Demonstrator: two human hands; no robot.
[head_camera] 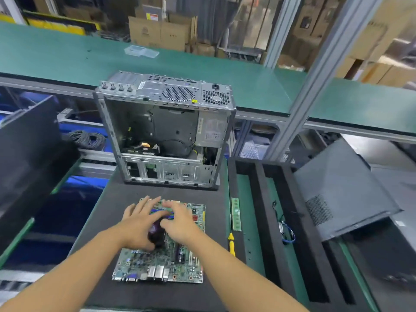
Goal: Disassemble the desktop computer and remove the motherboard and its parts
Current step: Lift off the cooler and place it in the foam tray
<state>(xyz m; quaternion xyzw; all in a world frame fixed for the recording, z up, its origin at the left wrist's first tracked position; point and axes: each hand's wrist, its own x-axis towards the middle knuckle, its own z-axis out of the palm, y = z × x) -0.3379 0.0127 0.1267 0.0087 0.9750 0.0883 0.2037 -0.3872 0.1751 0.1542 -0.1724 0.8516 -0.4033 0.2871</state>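
The green motherboard (162,264) lies flat on the black foam mat (108,221) in front of me, out of the case. A dark round cooler fan (156,234) sits on the board's middle. My left hand (137,224) wraps the fan's left side, fingers spread toward the memory slots. My right hand (180,221) rests on the fan's right side and over the slots. The opened desktop case (166,131) stands behind the board, its side off, with the power supply (211,129) and loose cables inside.
A yellow-handled screwdriver (231,242) and a green memory stick (236,213) lie to the right of the mat. Black foam dividers (265,221) hold a small cable with blue wire (287,233). A grey side panel (342,185) leans at right. A clear plastic box (141,51) sits on the far green bench.
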